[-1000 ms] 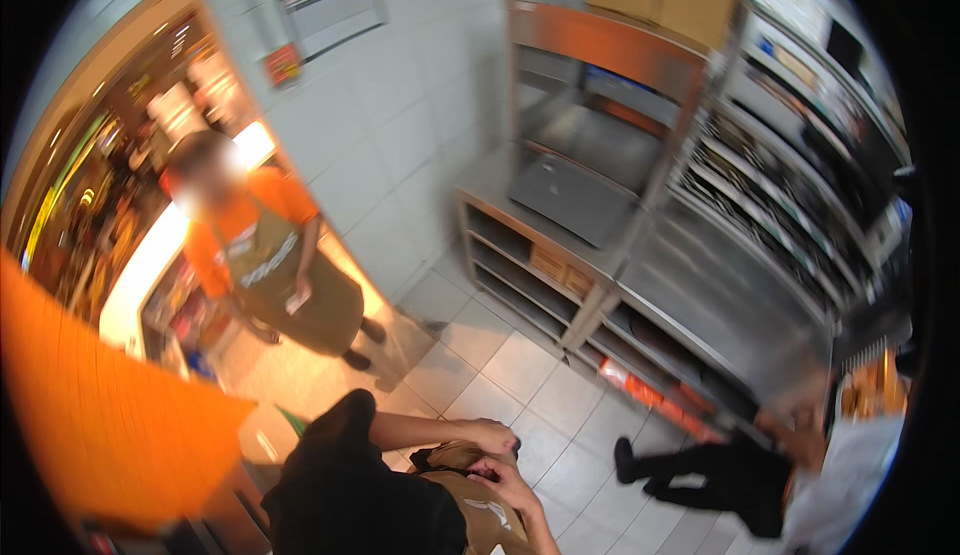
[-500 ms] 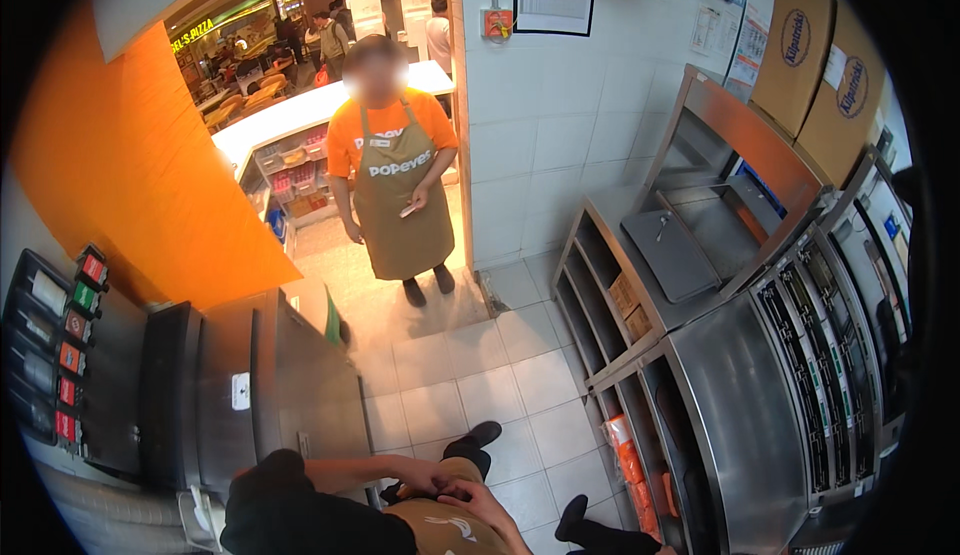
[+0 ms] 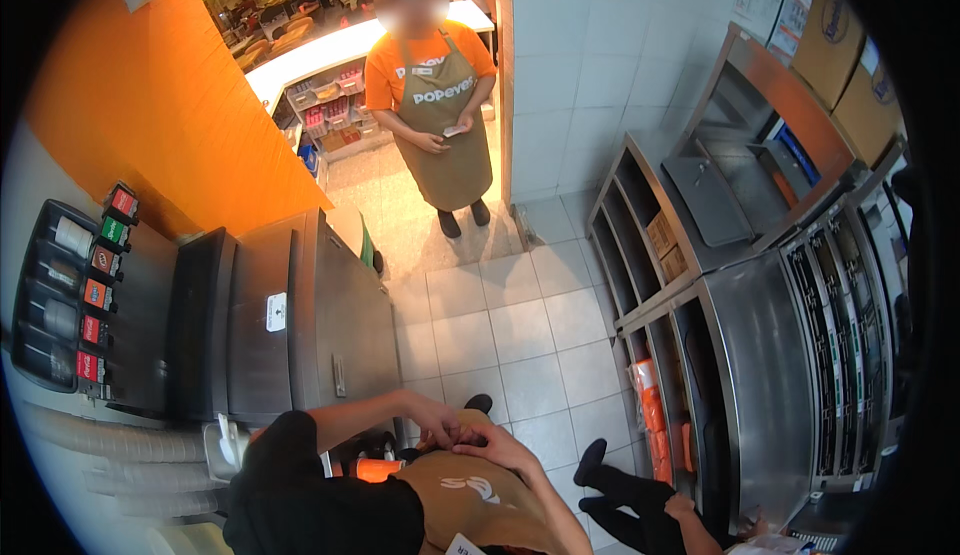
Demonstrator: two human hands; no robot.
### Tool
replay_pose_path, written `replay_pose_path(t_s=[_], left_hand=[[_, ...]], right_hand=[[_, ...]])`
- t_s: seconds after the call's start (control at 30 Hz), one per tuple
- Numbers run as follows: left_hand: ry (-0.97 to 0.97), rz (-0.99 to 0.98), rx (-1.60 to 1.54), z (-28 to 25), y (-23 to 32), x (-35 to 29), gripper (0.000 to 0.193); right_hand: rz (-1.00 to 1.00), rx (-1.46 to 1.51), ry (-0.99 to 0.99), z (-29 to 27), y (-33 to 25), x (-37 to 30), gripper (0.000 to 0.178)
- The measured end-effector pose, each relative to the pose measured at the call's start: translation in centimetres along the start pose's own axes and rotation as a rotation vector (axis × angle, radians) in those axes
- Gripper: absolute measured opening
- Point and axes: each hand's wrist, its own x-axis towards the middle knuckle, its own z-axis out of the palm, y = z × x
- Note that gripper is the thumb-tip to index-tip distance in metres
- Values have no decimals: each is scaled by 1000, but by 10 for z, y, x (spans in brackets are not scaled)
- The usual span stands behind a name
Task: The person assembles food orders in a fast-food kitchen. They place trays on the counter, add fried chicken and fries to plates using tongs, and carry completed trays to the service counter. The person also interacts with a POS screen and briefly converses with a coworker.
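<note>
In front of my brown apron [image 3: 445, 485], at waist height, my two hands meet with their fingers bent together. My left hand [image 3: 432, 420] comes in from the left with a bare forearm and a black sleeve. Against its fingertips lies my right hand [image 3: 492, 447], its fingers curled inward. Both look closed in a pinch; whatever they may hold is too small or hidden to name. Just below the left forearm an orange object [image 3: 378, 470] shows beside the apron.
A person in an orange shirt and apron [image 3: 445, 145] stands in the doorway, holding a small pale item. Left are a drink dispenser [image 3: 75, 300] and steel cabinet [image 3: 340, 325]; right, steel shelving [image 3: 640, 245]. Another person's black-trousered legs [image 3: 635, 490] reach in at lower right.
The view has tilted down, so my hands and apron appear higher. My fingers stay together. The person in the doorway has brought both hands to the waist. More of the person at lower right shows.
</note>
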Motion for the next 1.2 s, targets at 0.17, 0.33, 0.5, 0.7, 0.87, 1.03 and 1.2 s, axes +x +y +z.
replay_pose_path(t_s=[0.17,0.33,0.5,0.7,0.87,1.03,1.2], left_hand=[[8,69,34,-13,12,-15,26],[23,108,-12,-20,10,-17,24],[62,98,-80,-21,-7,-17,25],[-21,113,-93,-26,-9,-24,31],[20,103,-50,-28,-10,-21,30],[19,92,-35,-31,-7,-22,28],[-10,63,-43,-32,6,-26,28]], right_hand=[[-193,-12,105,2,-11,9,25],[-200,33,120,6,-6,15,24],[-116,-11,113,6,-1,27,29],[-71,-11,54,2,-10,37,30],[-26,-1,43,2,-18,36,21],[-55,67,68,2,-23,34,22],[-61,71,85,0,-21,32,21]])
